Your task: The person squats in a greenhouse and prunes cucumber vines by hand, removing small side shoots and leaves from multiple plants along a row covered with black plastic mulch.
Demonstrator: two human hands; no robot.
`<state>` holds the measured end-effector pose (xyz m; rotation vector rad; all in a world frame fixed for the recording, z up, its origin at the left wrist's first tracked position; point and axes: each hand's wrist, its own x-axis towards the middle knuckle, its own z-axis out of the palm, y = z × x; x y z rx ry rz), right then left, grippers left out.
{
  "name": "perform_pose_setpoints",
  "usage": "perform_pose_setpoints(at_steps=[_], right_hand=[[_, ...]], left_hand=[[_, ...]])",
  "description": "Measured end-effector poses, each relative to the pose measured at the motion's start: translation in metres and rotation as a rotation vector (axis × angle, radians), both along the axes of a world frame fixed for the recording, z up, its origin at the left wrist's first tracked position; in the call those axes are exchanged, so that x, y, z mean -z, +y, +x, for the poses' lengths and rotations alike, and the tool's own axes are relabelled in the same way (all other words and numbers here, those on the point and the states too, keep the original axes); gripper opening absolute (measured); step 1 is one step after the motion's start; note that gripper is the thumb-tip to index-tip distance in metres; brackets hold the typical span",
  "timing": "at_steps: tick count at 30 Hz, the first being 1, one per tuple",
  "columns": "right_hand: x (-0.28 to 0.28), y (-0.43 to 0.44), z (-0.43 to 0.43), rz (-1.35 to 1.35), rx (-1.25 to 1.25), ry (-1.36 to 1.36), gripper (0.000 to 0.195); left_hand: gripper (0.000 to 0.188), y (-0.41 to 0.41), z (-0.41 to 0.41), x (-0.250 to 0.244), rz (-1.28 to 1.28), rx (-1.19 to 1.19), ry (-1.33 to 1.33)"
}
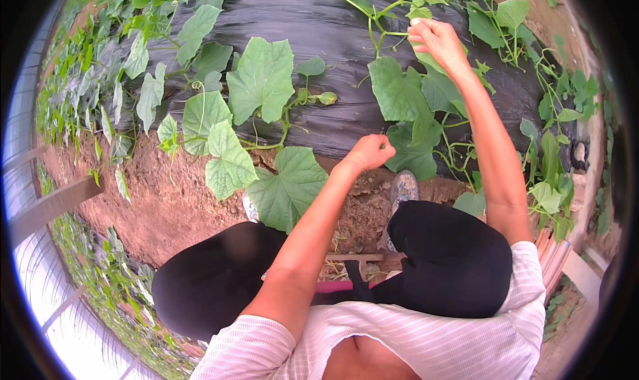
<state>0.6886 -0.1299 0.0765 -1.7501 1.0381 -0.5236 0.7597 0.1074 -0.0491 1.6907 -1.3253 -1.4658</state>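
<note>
My right hand (438, 43) reaches to the far side, thumb and fingers pinched at the end of a thin green side stem of a cucurbit vine (375, 18). The leaf behind that hand is partly hidden by it. My left hand (372, 151) is curled, close to the edge of a broad green leaf (417, 150); whether its fingers hold anything is hidden. Under the vine lies black plastic mulch film (329, 40). To the left, another vine bears large lobed leaves (262, 80) and a small yellowish-green bud or fruit (328, 98).
Bare soil (150, 190) borders the film, with a shoe (403, 187) against it. More vines (549, 90) grow at right, others at far left. A flat bar (55, 205) juts in at left. Several slats (551, 260) stand beside my right elbow.
</note>
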Motion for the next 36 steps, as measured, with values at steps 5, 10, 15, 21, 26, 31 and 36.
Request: perform_pose_setpoints(at_steps=[5, 10, 15, 21, 26, 31, 36], right_hand=[[-0.119, 0.067, 0.033, -0.029, -0.588, 0.182, 0.041], [-0.214, 0.152, 0.083, -0.388, -1.007, 0.243, 0.034], [-0.220, 0.231, 0.135, -0.467, -1.138, 0.391, 0.034], [-0.122, 0.277, 0.194, -0.320, -0.840, 0.265, 0.026], [-0.021, 0.282, 0.256, -0.410, -0.769, 0.277, 0.029], [0.030, 0.306, 0.304, -0.570, -0.784, 0.138, 0.030], [0.058, 0.275, 0.318, -0.304, -0.921, 0.409, 0.024]], left_hand=[[0.027, 0.037, 0.013, -0.055, 0.004, 0.317, -0.114], [0.082, 0.073, 0.012, -0.125, 0.056, 0.660, -0.074], [0.026, 0.101, 0.136, -0.161, 0.205, 0.127, -0.156], [0.020, 0.198, 0.246, -0.132, 0.478, -0.690, -0.128], [0.035, 0.210, 0.256, -0.057, 0.108, -1.273, -0.560], [0.044, 0.196, 0.270, -0.006, -0.185, -1.457, -0.511], [0.037, 0.174, 0.256, 0.002, -0.129, -1.483, -0.163]])
